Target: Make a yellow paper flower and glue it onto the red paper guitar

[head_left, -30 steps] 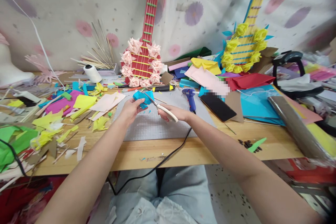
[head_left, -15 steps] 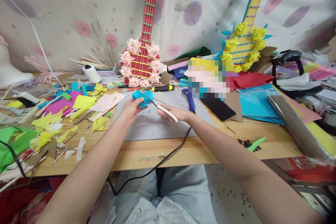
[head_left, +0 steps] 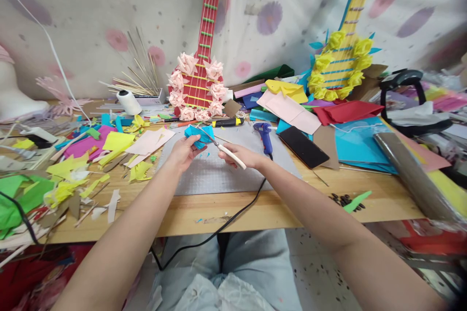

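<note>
My left hand [head_left: 185,151] pinches a small piece of blue paper [head_left: 204,131] between thumb and fingers above the grey cutting mat [head_left: 219,175]. In my right hand [head_left: 239,155] is a pair of scissors [head_left: 233,156] with white handles. Their blades point up and left and meet the right part of the blue paper. Tiny blue scraps [head_left: 208,154] lie on the mat below. To the right of my right hand, a blue glue gun [head_left: 266,138] rests on the mat, its black cord running toward the table's front edge.
Behind the mat stands a red paper guitar [head_left: 197,77] with pink flowers; a yellow one [head_left: 341,63] leans further right. Paper scraps [head_left: 116,143] crowd the left side. A phone [head_left: 304,146], blue sheets [head_left: 361,143] and a wrapped roll [head_left: 412,170] lie right. A yellow-black cutter [head_left: 228,122] lies behind my hands.
The view has shifted very slightly. The blue paper is tilted a little differently at the scissor blades; both hands stay in nearly the same place.
</note>
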`<state>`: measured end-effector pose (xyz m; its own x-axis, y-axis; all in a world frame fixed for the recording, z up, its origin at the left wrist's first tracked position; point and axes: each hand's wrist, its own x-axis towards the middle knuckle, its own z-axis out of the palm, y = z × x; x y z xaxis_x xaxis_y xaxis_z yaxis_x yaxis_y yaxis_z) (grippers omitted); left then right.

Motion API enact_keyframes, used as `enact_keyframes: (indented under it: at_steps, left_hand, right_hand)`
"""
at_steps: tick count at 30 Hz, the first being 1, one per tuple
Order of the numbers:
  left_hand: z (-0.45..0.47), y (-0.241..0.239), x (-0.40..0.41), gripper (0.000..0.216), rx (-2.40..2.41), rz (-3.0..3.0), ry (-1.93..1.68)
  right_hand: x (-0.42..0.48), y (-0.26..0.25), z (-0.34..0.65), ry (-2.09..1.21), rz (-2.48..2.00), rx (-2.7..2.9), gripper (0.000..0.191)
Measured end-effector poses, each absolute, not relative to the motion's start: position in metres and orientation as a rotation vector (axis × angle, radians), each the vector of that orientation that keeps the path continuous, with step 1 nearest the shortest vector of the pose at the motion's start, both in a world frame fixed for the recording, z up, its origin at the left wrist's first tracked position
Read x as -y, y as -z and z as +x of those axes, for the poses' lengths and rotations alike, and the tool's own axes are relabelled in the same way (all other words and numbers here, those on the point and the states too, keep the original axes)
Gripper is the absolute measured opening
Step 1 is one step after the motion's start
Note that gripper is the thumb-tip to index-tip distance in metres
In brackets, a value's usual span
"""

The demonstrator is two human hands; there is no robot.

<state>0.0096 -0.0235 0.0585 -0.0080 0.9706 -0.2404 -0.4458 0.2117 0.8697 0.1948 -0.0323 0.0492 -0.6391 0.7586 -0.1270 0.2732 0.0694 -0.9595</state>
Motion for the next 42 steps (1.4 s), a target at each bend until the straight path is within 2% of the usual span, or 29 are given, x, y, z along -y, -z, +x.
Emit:
enact_keyframes:
  at_steps: [11, 21, 33, 42]
  left_hand:
    - [0.007, -0.061, 0.024, 0.009, -1.055, 0.747, -1.224]
    - [0.003, -0.060, 0.022, 0.022, -1.168, 0.907, -1.251]
    - [0.001, -0.061, 0.023, 0.024, -1.170, 0.944, -1.221]
    - [0.002, -0.060, 0.021, 0.022, -1.186, 1.031, -1.028]
  right_hand:
    - [0.030, -0.053, 0.203, -1.497, -1.108, 2.049, 0.042]
    - [0.027, -0.051, 0.208, -1.537, -1.114, 2.064, 0.040]
    - [0.026, -0.047, 0.212, -1.580, -1.027, 2.127, 0.042]
    - [0.032, -0.053, 0.206, -1.475, -0.917, 2.249, 0.038]
